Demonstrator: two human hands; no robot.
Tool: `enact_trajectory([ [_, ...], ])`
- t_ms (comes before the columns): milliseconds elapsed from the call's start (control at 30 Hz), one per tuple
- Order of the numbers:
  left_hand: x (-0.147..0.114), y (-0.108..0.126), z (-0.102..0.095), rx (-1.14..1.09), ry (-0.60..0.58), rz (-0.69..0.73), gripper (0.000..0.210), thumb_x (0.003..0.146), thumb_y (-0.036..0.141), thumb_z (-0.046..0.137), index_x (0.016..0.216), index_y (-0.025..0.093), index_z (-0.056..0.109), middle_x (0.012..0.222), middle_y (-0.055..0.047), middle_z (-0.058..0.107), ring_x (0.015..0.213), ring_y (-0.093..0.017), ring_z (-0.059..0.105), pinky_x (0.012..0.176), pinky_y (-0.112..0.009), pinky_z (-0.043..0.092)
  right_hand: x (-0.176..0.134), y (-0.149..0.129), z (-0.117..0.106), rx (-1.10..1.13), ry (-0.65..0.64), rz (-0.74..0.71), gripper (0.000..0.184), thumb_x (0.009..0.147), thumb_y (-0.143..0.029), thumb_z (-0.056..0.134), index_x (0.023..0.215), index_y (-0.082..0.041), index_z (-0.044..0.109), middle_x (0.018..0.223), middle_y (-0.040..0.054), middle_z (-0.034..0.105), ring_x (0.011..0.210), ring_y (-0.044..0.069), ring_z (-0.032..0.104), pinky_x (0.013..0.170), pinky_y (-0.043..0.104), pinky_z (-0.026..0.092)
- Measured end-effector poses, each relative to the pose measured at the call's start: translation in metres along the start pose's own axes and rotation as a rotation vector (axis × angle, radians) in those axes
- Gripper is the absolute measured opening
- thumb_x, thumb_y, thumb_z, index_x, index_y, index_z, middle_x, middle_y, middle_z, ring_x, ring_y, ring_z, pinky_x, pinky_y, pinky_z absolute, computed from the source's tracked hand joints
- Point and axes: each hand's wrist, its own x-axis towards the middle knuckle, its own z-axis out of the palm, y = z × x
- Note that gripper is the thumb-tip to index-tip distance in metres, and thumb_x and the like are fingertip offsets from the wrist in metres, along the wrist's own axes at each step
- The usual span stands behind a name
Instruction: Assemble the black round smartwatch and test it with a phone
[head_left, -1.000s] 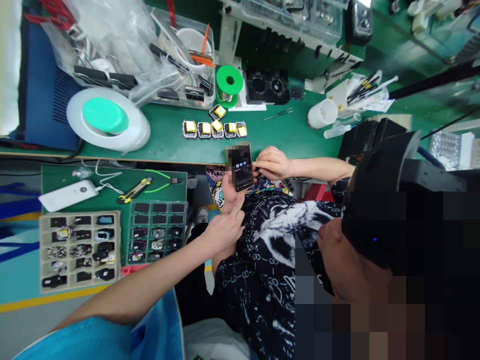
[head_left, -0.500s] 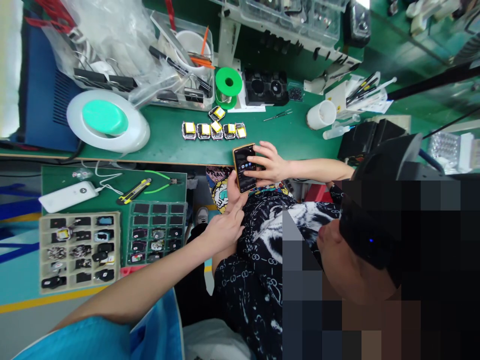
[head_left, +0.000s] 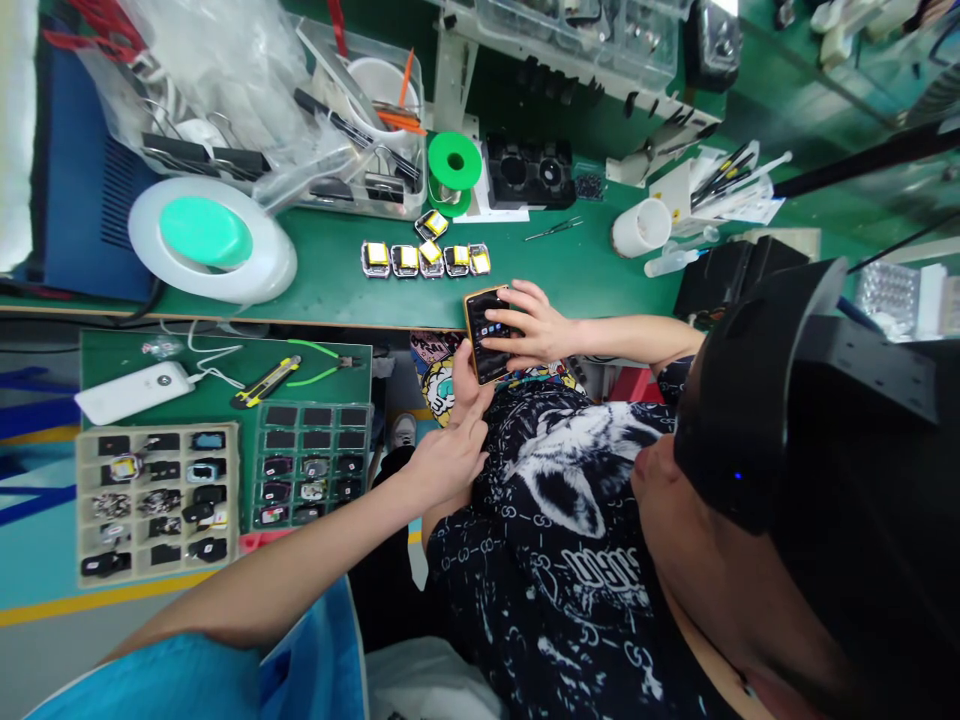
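The hand is extending one finger, the others curling, overlapping a co-worker's hand; whether it is gripping cannot be told. The co-worker is holding the phone across the bench edge, open room lying beyond toward the cup

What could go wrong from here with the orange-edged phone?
The orange-edged phone is tilted near the edge of the green bench, so it could drop if the black-shirted person's left hand slackens. The blue-sleeved person's left hand, close beside that one, might jog it. The black-shirted person's right hand might knock the small yellow-and-white modules.
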Motion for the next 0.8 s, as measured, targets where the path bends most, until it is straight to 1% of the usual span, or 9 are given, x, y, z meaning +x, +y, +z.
enact_trajectory([
  [133, 0.0, 0.001, -0.003, 0.08, -0.043, 0.004, 0.033, 0.099, 0.025, 0.054, 0.128, 0.009, 0.058, 0.174, -0.018, 0.005, 0.122, -0.033, 0.068, 0.074, -0.038, 0.065, 0.001, 0.0, -0.001, -0.013, 0.029, -0.015, 0.059, 0.094, -0.068, 0.059, 0.146, -0.04, 0.055, 0.151, 0.0071, 0.054, 0.151, 0.038, 0.035, 0.119, 0.067, 0.032],
  [267, -0.002, 0.002, -0.001, 0.081, -0.016, 0.004, 0.026, 0.098, 0.024, 0.057, 0.12, 0.011, 0.06, 0.174, -0.018, 0.011, 0.105, -0.029, 0.074, 0.068, -0.038, 0.063, 0.003, -0.001, -0.003, -0.033, 0.091, -0.038, 0.061, 0.094, -0.068, 0.059, 0.148, -0.037, 0.054, 0.153, 0.0086, 0.052, 0.15, 0.037, 0.037, 0.119, 0.065, 0.035],
  [367, -0.003, 0.001, -0.002, 0.005, 0.092, 0.003, 0.015, 0.097, 0.024, 0.058, 0.109, 0.015, 0.062, 0.166, -0.016, 0.039, 0.093, -0.024, 0.074, 0.065, -0.035, 0.059, 0.004, -0.001, -0.003, -0.041, 0.124, -0.041, 0.06, 0.094, -0.067, 0.059, 0.146, -0.038, 0.056, 0.153, 0.0077, 0.052, 0.15, 0.037, 0.038, 0.118, 0.064, 0.036],
  [433, -0.004, -0.007, -0.007, -0.056, 0.181, -0.021, 0.011, 0.099, 0.027, 0.057, 0.1, 0.018, 0.062, 0.142, -0.012, 0.064, 0.09, -0.02, 0.072, 0.065, -0.03, 0.056, 0.004, -0.001, -0.002, -0.037, 0.134, -0.045, 0.06, 0.094, -0.067, 0.059, 0.147, -0.038, 0.056, 0.154, 0.0076, 0.052, 0.149, 0.037, 0.039, 0.118, 0.065, 0.036],
  [500, -0.004, -0.026, -0.019, -0.078, 0.255, -0.088, 0.021, 0.103, 0.032, 0.049, 0.091, 0.019, 0.06, 0.108, -0.008, 0.071, 0.087, -0.019, 0.068, 0.067, -0.029, 0.052, 0.003, 0.0, -0.001, -0.026, 0.134, -0.044, 0.061, 0.094, -0.068, 0.06, 0.147, -0.038, 0.055, 0.154, 0.0073, 0.051, 0.149, 0.037, 0.039, 0.119, 0.066, 0.036],
  [567, -0.002, -0.055, -0.036, -0.072, 0.345, -0.207, 0.035, 0.107, 0.035, 0.037, 0.081, 0.02, 0.055, 0.087, -0.006, 0.064, 0.083, -0.02, 0.062, 0.071, -0.032, 0.049, 0.002, 0.0, 0.001, -0.02, 0.121, -0.034, 0.061, 0.094, -0.068, 0.059, 0.148, -0.04, 0.053, 0.155, 0.0062, 0.051, 0.15, 0.037, 0.039, 0.119, 0.066, 0.034],
  [667, 0.007, -0.113, -0.061, -0.077, 0.587, -0.423, 0.046, 0.107, 0.045, 0.026, 0.067, 0.026, 0.039, 0.073, -0.007, 0.051, 0.079, -0.025, 0.055, 0.069, -0.04, 0.04, 0.0, 0.0, 0.002, -0.029, 0.093, -0.013, 0.06, 0.096, -0.069, 0.055, 0.15, -0.044, 0.05, 0.157, 0.0033, 0.049, 0.152, 0.035, 0.037, 0.123, 0.064, 0.031],
  [733, 0.016, -0.147, -0.073, -0.099, 0.706, -0.461, 0.045, 0.104, 0.048, 0.031, 0.064, 0.027, 0.031, 0.072, -0.007, 0.045, 0.079, -0.028, 0.053, 0.071, -0.043, 0.033, -0.001, 0.0, 0.003, -0.017, 0.087, -0.004, 0.06, 0.096, -0.068, 0.056, 0.151, -0.044, 0.049, 0.158, 0.0022, 0.048, 0.153, 0.034, 0.036, 0.125, 0.063, 0.028],
  [800, 0.024, -0.171, -0.081, -0.098, 0.738, -0.444, 0.044, 0.1, 0.047, 0.036, 0.063, 0.027, 0.027, 0.071, -0.007, 0.041, 0.08, -0.03, 0.051, 0.072, -0.044, 0.027, -0.002, 0.0, 0.003, 0.019, 0.065, 0.015, 0.059, 0.096, -0.066, 0.059, 0.15, -0.045, 0.05, 0.158, 0.0013, 0.049, 0.153, 0.035, 0.036, 0.126, 0.064, 0.026],
])
